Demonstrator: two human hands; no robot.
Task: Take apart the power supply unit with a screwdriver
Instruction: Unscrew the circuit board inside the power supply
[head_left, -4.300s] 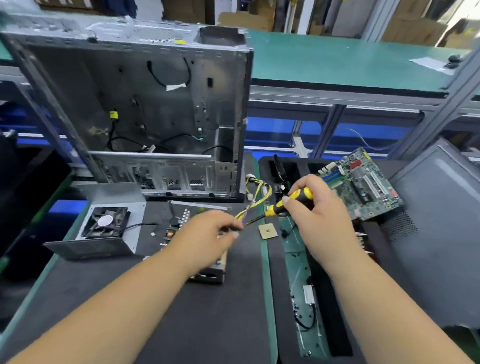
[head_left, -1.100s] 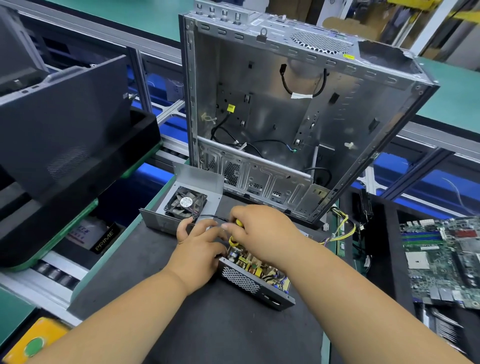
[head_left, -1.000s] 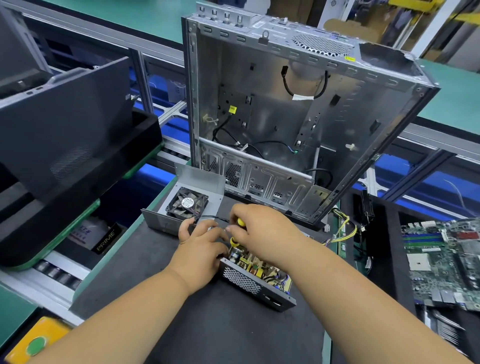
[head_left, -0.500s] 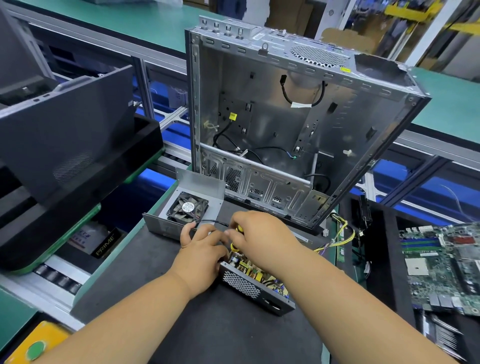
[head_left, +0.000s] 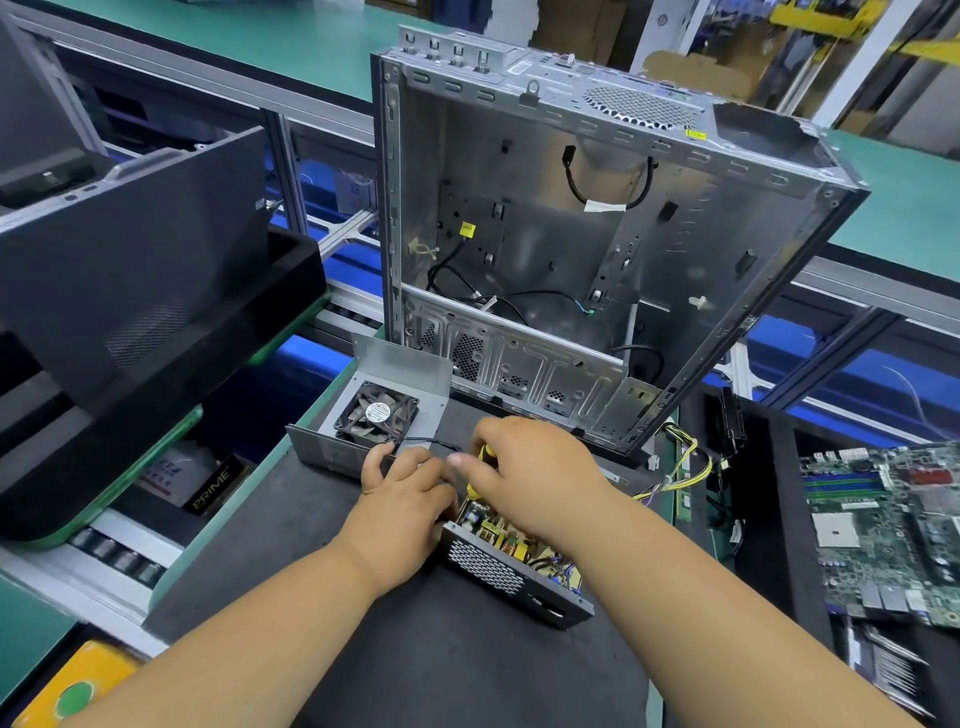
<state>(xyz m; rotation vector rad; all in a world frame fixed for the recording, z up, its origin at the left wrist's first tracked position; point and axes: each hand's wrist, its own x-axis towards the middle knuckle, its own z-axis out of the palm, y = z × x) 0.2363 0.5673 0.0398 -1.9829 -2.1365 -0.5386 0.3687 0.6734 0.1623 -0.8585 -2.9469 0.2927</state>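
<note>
From the head camera, a dark mat (head_left: 426, 660) covers the bench in front of the person, and a green edge runs down its left side. The power supply unit (head_left: 511, 564) lies open on the mat, in the middle, with its small parts showing on top. The right hand (head_left: 535, 480) has its fingers curled round a yellow and black screwdriver (head_left: 482, 462) and holds it upright over the far end of the unit. The left hand (head_left: 402, 501) rests at the unit's left end with the fingers bent; I cannot tell if they grip anything.

Just behind the hands sits a grey metal cover with a fan (head_left: 376, 413) in it. A big empty computer case (head_left: 587, 249) stands at the back of the mat, with black wires inside. Yellow wires (head_left: 680, 465) lie to the right of it. Farther right, a green circuit board (head_left: 883, 525) rests in a black tray. On the left, a dark slanted panel (head_left: 130, 260) sits on a roller track. Past the case is a long green table (head_left: 311, 47), and cardboard boxes (head_left: 696, 67) stand far behind.
</note>
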